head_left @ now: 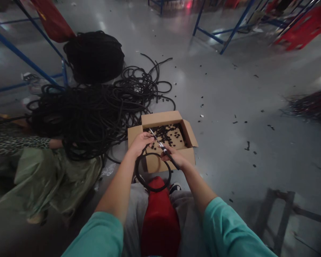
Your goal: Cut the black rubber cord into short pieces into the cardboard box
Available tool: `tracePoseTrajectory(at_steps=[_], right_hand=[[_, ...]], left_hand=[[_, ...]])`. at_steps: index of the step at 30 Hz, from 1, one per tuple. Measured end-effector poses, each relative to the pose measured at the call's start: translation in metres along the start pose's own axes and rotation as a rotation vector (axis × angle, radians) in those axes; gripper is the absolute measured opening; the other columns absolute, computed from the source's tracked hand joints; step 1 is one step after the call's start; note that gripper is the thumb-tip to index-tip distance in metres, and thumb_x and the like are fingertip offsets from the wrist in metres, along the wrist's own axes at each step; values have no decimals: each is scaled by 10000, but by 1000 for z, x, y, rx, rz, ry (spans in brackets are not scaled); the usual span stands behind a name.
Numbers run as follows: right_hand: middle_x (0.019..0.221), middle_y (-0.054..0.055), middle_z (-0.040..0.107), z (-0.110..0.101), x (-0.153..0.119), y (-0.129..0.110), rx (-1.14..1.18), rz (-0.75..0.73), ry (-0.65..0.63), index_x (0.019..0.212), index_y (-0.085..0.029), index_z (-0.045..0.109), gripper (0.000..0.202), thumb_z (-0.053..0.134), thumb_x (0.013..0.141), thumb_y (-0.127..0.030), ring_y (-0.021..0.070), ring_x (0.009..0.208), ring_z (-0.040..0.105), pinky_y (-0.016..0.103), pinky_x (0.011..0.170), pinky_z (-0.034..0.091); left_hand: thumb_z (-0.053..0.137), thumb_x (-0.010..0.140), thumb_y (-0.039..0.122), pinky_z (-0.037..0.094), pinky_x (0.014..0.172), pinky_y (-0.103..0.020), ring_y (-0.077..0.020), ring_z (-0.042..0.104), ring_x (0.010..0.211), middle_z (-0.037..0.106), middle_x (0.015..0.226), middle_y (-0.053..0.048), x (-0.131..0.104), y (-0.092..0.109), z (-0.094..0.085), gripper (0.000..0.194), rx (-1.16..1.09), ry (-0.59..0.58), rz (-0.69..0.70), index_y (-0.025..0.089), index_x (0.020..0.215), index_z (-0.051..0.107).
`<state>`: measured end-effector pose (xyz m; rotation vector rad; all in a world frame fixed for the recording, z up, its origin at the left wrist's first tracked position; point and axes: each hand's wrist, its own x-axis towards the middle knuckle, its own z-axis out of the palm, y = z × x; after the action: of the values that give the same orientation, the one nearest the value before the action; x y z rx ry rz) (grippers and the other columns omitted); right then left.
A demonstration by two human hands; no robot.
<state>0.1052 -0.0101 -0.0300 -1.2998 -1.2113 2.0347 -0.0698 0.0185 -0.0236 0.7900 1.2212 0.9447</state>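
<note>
My right hand (173, 156) is closed around the black handles of a pair of scissors (164, 149), whose silver blades point up and left. At the blade side, my left hand (142, 143) pinches a black tube. That tube hangs in a coiled loop (170, 175) below both hands, over a red surface between my legs. Under the hands stands an open cardboard box (186, 155), with many short black pieces (164, 134) scattered on its bottom. The exact spot where blades and tube meet is too small to make out.
Left of the box lies a tangled heap of black tubing (82, 114), with a thick black coil (95, 57) behind. Another person's patterned sleeve (18, 142) reaches the heap. Blue metal frames (210, 34) stand farther back. Black scraps dot the floor (222, 85) at right.
</note>
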Motion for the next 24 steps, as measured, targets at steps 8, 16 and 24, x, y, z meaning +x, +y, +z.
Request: tracePoseTrajectory(at_steps=[8, 16, 24], right_hand=[[606, -55, 485, 1, -1, -2, 7, -28, 37, 984, -181, 585, 532, 601, 457, -109, 93, 596, 446, 216, 564, 354], [436, -92, 407, 4, 1, 1, 0, 2, 65, 995, -140, 591, 527, 583, 468, -133, 54, 394, 329, 196, 406, 246], [419, -98, 411, 6, 3, 2, -20, 12, 122, 999, -120, 601, 544, 571, 456, -130, 47, 364, 321, 192, 391, 236]], left_hand=[[699, 560, 228, 315, 401, -184, -42, 447, 383, 575, 526, 17, 0, 1, 1, 255, 47, -2, 13, 118, 692, 511], [680, 593, 211, 309, 399, -183, -44, 451, 390, 582, 546, 5, -1, 6, -1, 217, 72, 17, 2, 117, 676, 503], [669, 612, 227, 329, 422, -184, -48, 455, 414, 557, 549, 18, 2, 2, -2, 224, 95, 27, 42, 126, 706, 493]])
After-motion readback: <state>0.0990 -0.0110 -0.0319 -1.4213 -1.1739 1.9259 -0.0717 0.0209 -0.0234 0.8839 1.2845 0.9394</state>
